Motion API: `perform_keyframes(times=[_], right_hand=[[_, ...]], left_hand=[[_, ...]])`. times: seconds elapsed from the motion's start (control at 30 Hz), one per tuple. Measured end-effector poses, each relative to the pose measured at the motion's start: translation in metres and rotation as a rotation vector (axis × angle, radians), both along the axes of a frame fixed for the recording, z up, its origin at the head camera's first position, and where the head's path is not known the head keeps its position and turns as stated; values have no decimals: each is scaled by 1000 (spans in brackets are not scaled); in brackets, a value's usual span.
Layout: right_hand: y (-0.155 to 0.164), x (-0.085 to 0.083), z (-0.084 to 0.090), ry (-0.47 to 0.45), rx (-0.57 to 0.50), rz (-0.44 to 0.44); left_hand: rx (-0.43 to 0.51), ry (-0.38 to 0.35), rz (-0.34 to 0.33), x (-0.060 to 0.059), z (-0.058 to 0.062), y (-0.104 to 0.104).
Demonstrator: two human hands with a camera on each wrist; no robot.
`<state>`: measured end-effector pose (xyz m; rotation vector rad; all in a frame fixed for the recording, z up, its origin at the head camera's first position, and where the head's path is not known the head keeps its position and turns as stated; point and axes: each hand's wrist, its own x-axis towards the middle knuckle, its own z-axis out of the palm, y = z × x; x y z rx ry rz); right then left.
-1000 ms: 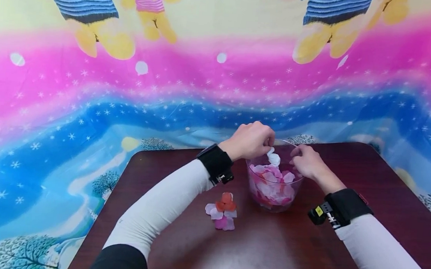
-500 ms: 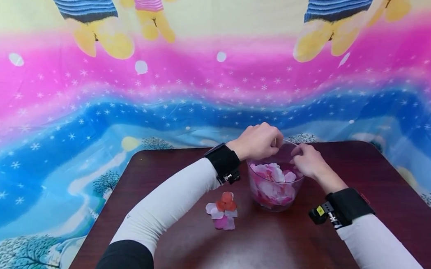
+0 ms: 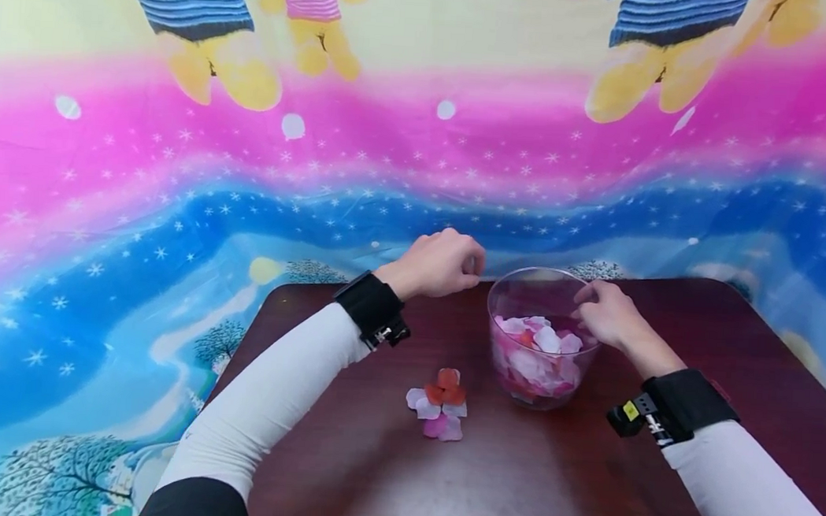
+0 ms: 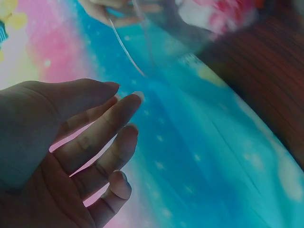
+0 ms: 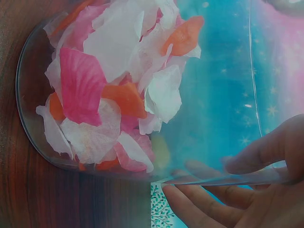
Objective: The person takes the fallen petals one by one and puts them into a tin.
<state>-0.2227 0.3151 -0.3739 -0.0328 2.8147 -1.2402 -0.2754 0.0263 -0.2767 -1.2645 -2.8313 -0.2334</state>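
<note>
Backdrop: a glossy printed cloth (image 3: 174, 220) banded in pink, blue and pale yellow with stars, trees and cartoon figures in striped tops is hung behind and draped to the left of a dark red-brown table (image 3: 513, 485) with a wood-grain top and rounded corners. Item one: a clear plastic cup (image 3: 517, 292), round and thin-walled, is stood upright on the table's far middle and is filled in its lower half with thin fabric petals (image 3: 538, 352) in white, pink and orange-red. Item two: a small heap of loose petals (image 3: 440, 402) of the same colours is laid on the table just left and nearer of the cup, apart from it. The cup's right rim is pinched by the right hand (image 3: 611, 313), with fingers seen inside and outside the wall in the right wrist view. The left hand (image 3: 441, 264) is held above the table's far edge, left of the cup and clear of it; its fingers appear loosely bent and nothing is seen held in the left wrist view. Black wrist straps and white sleeves are worn on both arms. The cup's base is blurred through its wall; the table's near edge is cut off.
</note>
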Motion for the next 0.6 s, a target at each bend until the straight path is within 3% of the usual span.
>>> perform_keyframes(times=[0.13,0.3,0.6], right_hand=[[2,0,0,14,8,11],[5,1,-1,7,13,-1],[-3,1,0,10,-1,8]], left_hand=[[14,-28,44,-2,-12,-30],[-5,-80,65,-1,-38,-53],[-9,-194,57,6,-87,-70]])
